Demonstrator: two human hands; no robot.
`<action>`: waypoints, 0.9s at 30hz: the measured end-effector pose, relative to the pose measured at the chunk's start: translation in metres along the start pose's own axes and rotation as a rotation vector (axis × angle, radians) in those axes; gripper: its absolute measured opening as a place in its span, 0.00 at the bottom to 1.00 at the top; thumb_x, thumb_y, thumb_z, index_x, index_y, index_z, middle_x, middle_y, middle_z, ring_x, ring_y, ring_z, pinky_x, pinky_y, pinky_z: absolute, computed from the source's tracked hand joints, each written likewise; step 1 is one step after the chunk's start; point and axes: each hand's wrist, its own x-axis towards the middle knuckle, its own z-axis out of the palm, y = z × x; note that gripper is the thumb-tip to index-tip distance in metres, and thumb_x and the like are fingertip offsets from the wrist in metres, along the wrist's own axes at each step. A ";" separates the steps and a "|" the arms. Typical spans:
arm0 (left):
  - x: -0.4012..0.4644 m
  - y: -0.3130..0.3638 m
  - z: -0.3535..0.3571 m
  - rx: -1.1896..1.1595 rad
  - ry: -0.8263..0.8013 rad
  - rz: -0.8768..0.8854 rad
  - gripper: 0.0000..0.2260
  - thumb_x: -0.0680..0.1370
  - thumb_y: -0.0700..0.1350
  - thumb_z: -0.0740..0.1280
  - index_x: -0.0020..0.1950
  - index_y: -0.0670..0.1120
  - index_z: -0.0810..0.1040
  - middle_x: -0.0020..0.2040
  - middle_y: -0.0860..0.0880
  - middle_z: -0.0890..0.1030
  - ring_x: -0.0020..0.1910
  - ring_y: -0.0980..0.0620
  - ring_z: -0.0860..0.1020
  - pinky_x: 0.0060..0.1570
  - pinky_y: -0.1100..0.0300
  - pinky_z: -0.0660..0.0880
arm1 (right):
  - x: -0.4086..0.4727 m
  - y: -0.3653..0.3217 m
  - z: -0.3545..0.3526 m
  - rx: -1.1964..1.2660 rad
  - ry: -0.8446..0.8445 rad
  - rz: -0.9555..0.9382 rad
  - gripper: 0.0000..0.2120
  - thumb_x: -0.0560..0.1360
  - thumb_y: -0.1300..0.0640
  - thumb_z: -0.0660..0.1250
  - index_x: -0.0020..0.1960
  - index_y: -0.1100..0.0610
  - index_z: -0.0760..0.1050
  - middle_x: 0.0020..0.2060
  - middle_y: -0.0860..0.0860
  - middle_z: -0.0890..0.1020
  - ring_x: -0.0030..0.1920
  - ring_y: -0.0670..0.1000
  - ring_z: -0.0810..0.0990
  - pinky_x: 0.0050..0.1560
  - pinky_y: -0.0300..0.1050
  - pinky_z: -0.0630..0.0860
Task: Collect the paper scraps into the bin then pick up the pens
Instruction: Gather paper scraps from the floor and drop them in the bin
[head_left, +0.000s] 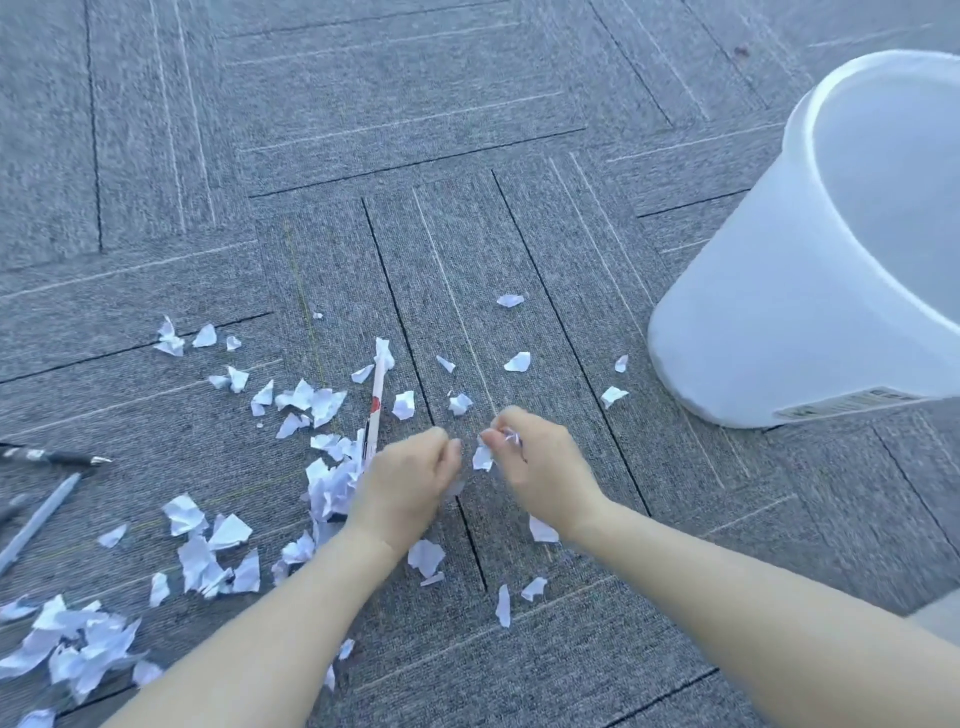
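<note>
Several torn white paper scraps (317, 402) lie scattered over the grey carpet, thickest at the lower left. My right hand (540, 462) is closed on a few paper scraps (483, 457) pinched at its fingertips. My left hand (408, 478) hovers just left of it, fingers curled, over a crumpled heap; whether it holds anything is hidden. A white pen with red marks (376, 402) lies among the scraps above my left hand. A black pen (52, 458) and a grey pen (39, 519) lie at the left edge. The translucent white bin (753, 322) stands at the right.
The floor is grey carpet tile (363, 130) with dark seams. The bin's open top faces up at the right edge, with a label near its base. A pale surface (940, 616) shows at the lower right corner.
</note>
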 end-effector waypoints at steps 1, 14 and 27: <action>0.011 0.016 -0.007 -0.158 0.038 -0.131 0.18 0.81 0.49 0.56 0.32 0.46 0.65 0.26 0.53 0.67 0.24 0.54 0.64 0.25 0.58 0.63 | 0.003 -0.015 -0.012 0.148 0.076 0.039 0.10 0.81 0.50 0.61 0.41 0.49 0.71 0.27 0.43 0.75 0.27 0.44 0.70 0.30 0.42 0.65; 0.172 0.320 -0.065 -1.054 0.042 0.035 0.19 0.80 0.47 0.58 0.28 0.46 0.67 0.25 0.50 0.66 0.26 0.50 0.63 0.30 0.53 0.64 | -0.023 -0.089 -0.288 0.522 0.979 0.085 0.11 0.79 0.52 0.64 0.39 0.53 0.75 0.25 0.46 0.75 0.22 0.47 0.69 0.18 0.40 0.70; 0.175 0.331 -0.030 -0.860 -0.117 0.076 0.23 0.81 0.54 0.52 0.36 0.49 0.81 0.42 0.48 0.84 0.47 0.47 0.80 0.54 0.49 0.74 | -0.027 -0.040 -0.296 0.348 0.941 0.382 0.22 0.82 0.44 0.52 0.50 0.58 0.79 0.47 0.49 0.81 0.46 0.50 0.76 0.47 0.45 0.68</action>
